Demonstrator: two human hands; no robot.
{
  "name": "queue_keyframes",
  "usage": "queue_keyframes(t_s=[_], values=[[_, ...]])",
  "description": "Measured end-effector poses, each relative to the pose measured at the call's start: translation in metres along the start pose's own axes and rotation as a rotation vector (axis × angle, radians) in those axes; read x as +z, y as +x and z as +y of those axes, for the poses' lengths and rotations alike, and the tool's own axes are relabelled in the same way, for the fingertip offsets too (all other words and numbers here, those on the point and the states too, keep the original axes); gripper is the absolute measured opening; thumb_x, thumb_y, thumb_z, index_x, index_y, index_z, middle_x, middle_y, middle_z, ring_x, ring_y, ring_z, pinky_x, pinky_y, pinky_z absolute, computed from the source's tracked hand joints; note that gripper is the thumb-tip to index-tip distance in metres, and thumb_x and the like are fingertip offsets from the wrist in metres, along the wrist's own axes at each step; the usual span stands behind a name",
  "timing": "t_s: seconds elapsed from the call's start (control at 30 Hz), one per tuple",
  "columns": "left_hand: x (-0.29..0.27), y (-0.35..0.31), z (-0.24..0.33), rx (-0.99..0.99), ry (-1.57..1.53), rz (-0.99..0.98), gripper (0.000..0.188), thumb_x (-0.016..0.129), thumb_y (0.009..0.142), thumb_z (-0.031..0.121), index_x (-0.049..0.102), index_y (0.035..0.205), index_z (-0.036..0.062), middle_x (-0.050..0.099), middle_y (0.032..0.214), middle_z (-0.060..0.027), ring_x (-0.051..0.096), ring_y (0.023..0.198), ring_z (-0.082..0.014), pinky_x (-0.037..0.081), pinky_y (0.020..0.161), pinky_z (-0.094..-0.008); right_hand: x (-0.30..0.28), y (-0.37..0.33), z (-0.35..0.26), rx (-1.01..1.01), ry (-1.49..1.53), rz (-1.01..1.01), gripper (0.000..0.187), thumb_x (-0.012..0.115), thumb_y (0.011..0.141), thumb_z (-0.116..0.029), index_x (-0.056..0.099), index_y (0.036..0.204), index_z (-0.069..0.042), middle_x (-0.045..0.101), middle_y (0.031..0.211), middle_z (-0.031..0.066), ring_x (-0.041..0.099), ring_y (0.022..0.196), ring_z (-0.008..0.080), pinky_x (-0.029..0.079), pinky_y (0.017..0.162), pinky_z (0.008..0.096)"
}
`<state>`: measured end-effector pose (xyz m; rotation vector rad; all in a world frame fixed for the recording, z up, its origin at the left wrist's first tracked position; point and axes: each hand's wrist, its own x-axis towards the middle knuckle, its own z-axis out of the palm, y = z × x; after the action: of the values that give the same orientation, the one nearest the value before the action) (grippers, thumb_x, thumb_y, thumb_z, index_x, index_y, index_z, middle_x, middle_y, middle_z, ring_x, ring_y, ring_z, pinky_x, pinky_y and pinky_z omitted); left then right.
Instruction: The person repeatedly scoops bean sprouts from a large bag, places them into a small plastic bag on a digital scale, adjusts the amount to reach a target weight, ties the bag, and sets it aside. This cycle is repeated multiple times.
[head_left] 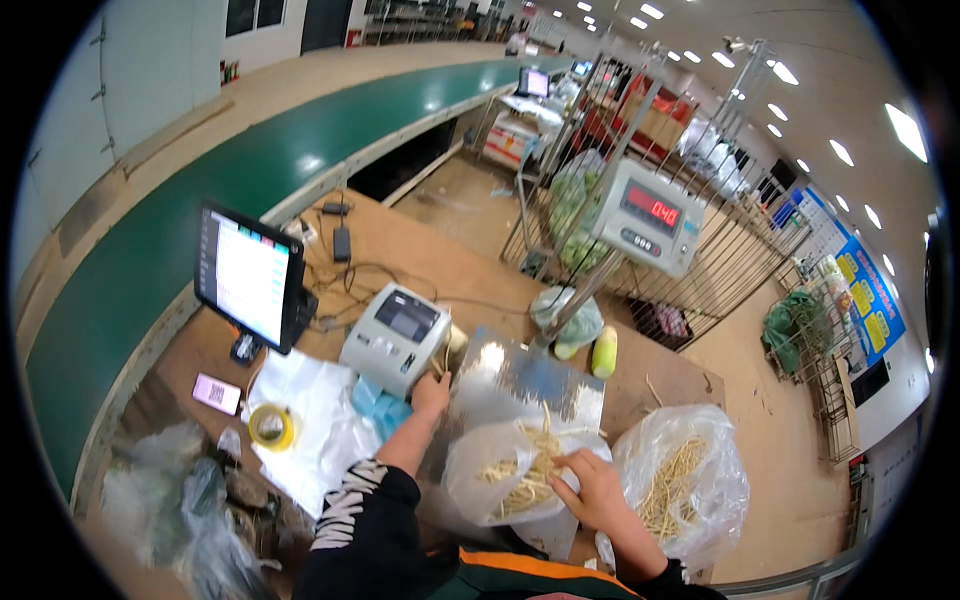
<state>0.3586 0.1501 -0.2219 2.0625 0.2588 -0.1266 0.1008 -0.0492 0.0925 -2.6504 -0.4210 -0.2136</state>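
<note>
On the scale's metal platform sits a clear plastic bag of thin pale yellow stalks. My right hand is at the bag's right side, its thumb and fingers closed around some stalks at the mouth. My left hand reaches to the right side of a grey label printer, with its fingers curled in; what they hold is hidden. A second clear bag of the same stalks stands to the right of my right hand.
The scale's display rises on a post beyond the platform. Behind the platform lie a pale green vegetable and a bagged one. A touchscreen, phone, yellow tape roll and white bags are at left. A wire cage stands behind.
</note>
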Motion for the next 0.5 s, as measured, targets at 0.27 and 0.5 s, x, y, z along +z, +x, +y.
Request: queue_keyframes(t_s=[0.27, 0.5], values=[[-0.058, -0.062, 0.075, 0.383, -0.305, 0.139, 0.027, 0.056, 0.100, 0.023, 0.069, 0.094, -0.0002, 0.069, 0.080, -0.0183, 0.067, 0.074, -0.0352, 0.049, 0.066, -0.0423, -0.008, -0.040, 0.012, 0.060, 0.085, 0.248, 0.033, 0.078, 0.081, -0.007, 0.064, 0.111, -0.003, 0.065, 0.102, 0.0149, 0.067, 0.084, 0.0309, 0.056, 0.071, 0.0381], [-0.187, -0.246, 0.218, 0.915, -0.482, -0.397, 0.010, 0.060, 0.095, 0.004, 0.067, 0.102, 0.0026, 0.063, 0.075, -0.0062, 0.062, 0.069, -0.0171, 0.050, 0.066, -0.0319, -0.010, 0.003, -0.051, -0.177, 0.092, 0.487, 0.057, 0.077, 0.080, -0.001, 0.054, 0.132, -0.003, 0.053, 0.133, 0.0240, 0.067, 0.089, 0.0322, 0.056, 0.072, 0.0327]])
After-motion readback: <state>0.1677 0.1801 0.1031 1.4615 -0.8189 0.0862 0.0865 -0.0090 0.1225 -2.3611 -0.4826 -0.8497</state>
